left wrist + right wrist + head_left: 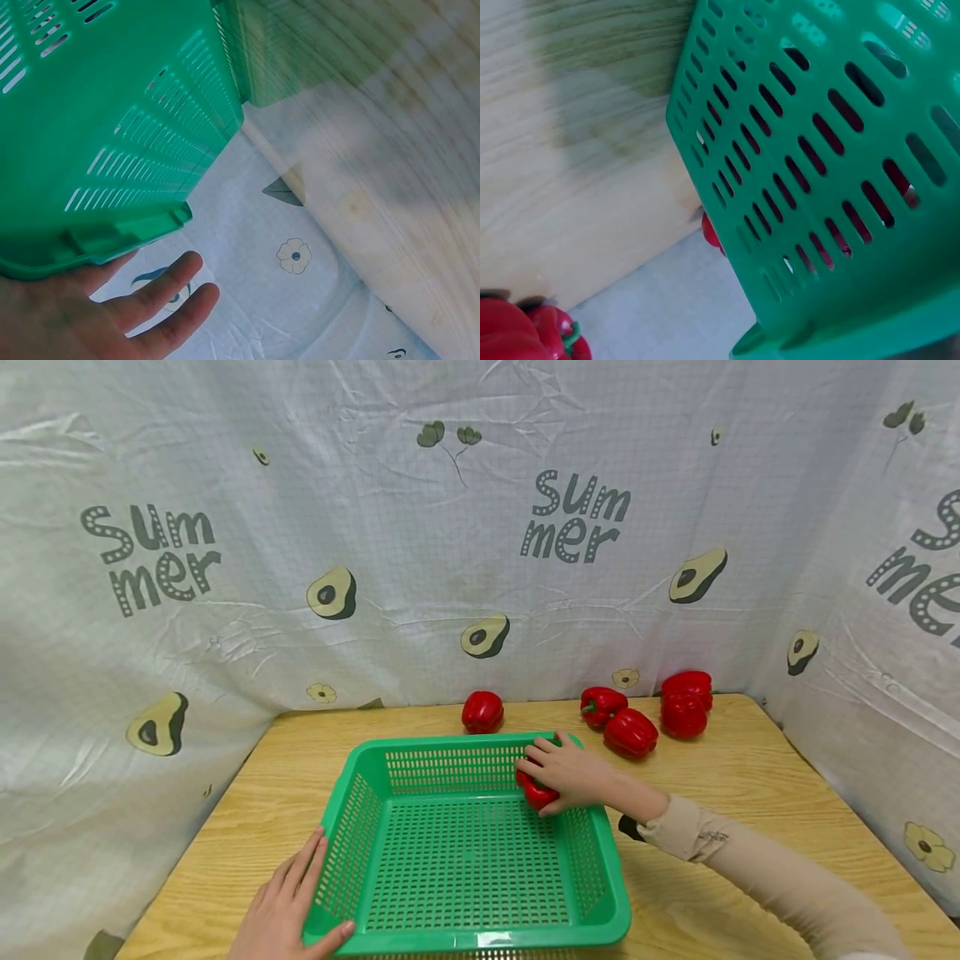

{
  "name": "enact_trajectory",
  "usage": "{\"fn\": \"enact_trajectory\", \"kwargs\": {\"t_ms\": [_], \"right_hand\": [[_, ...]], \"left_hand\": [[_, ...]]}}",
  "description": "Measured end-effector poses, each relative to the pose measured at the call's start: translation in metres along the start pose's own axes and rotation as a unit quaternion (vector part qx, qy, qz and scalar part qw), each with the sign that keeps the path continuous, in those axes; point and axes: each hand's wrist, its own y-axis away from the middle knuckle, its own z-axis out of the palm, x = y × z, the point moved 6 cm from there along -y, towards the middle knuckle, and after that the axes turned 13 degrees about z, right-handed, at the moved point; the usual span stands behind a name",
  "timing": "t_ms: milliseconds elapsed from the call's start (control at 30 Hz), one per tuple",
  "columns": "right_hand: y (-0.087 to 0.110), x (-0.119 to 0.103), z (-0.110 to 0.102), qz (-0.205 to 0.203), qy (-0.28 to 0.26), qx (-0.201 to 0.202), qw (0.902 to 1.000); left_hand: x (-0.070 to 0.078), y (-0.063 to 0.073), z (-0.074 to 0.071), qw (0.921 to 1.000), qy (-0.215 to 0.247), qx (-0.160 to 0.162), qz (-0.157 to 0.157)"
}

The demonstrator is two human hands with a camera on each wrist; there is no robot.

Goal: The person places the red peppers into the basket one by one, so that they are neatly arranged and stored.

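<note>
Work surface: one table (300, 752), light wood-grain finish. Seated directly on it is a green basket (420, 942), upright, slotted on walls and base, occupying the middle and front of the top. Along the back I count five red peppers. Unit one, a lone pepper (483, 713), sits just behind the basket's rear rim. Right of the basket's rear corner is a pair: a green-stemmed pepper (602, 707) and, nearer the front, a ribbed pepper (632, 733). Farther right, a rounded pepper (683, 718) partly covers a rearmost pepper (687, 685); I cannot confirm contact.
</note>
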Motion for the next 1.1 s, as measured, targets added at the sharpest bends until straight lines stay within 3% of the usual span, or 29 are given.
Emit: {"fn": "enact_trajectory", "kwargs": {"t_ms": [367,867,1100], "right_hand": [[-0.0009,-0.004,0.0054,0.013,-0.011,-0.051,0.9986],[-0.0022,-0.0023,0.0081,0.019,-0.014,-0.066,0.9975],[-0.0013,-0.001,0.0017,0.004,-0.022,-0.05,0.9985]], "left_hand": [[0.0009,-0.0002,-0.001,0.9999,0.0,0.01,0.005],[0.0004,0.0004,0.0006,1.0,-0.002,0.002,0.001],[-0.0002,-0.0005,0.0004,1.0,-0.002,0.003,0.001]]}}
